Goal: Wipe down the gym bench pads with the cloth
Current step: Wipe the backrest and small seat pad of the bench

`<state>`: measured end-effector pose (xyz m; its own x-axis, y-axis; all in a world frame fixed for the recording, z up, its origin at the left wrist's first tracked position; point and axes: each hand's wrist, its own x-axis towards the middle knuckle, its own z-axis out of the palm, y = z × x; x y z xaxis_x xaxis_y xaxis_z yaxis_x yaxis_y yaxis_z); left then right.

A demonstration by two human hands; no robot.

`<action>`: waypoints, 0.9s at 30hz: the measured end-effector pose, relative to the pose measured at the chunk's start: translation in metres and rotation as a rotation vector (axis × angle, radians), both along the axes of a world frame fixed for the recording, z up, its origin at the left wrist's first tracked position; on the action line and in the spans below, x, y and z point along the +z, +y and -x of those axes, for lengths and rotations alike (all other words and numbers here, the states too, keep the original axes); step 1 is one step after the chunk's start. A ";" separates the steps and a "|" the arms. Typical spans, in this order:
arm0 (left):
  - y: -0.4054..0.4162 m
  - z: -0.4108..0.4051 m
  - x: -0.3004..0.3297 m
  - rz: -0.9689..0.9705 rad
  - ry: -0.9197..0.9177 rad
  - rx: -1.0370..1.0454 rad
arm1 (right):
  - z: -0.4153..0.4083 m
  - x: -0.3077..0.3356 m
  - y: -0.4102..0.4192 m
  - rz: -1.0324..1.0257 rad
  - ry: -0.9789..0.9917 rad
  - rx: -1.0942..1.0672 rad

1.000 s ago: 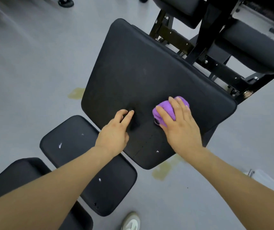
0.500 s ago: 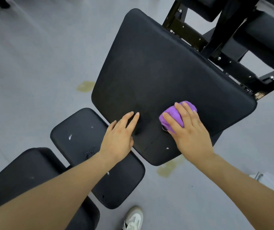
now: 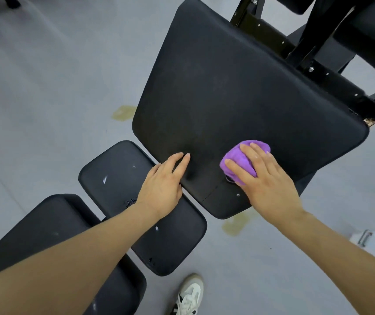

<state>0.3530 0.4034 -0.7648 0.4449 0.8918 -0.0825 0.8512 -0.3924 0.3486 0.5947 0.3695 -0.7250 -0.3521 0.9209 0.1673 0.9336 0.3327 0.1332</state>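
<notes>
A large black bench pad (image 3: 238, 96) fills the middle of the view, tilted up toward the far right. My right hand (image 3: 266, 178) presses a bunched purple cloth (image 3: 238, 158) flat onto the pad's near end. My left hand (image 3: 161, 187) rests flat on the pad's near left edge, fingers together, holding nothing. Two smaller black pads lie nearer to me: a middle pad (image 3: 118, 176) with white scuffs, and a nearest pad (image 3: 45, 226) partly hidden under my left forearm.
The black metal frame (image 3: 304, 48) and another black pad (image 3: 368, 35) stand at the far right. Grey floor (image 3: 45, 87) surrounds the bench, with yellowish stains. My white shoe (image 3: 188, 294) is at the bottom. A white object (image 3: 368, 239) lies at the right edge.
My view has shifted, so the bench now sits further up and right in the frame. My right hand and the cloth have slid slightly along the pad's near end. My left hand stays flat on the edge.
</notes>
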 end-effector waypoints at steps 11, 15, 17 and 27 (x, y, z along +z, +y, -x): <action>0.001 0.002 0.001 0.032 -0.007 -0.026 | 0.058 -0.006 0.066 0.009 -0.005 0.094; 0.001 0.002 0.001 0.036 -0.025 -0.025 | 0.009 -0.009 -0.004 0.045 -0.043 0.074; 0.002 0.005 -0.001 0.026 -0.020 -0.039 | 0.010 -0.011 -0.003 0.053 -0.082 0.048; -0.013 0.039 -0.008 0.048 0.111 0.047 | 0.099 -0.024 0.078 0.032 -0.022 0.088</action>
<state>0.3142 0.3907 -0.7723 0.3882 0.9055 -0.1717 0.9027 -0.3361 0.2686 0.4954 0.4473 -0.7491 -0.4355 0.8909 0.1292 0.8973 0.4181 0.1416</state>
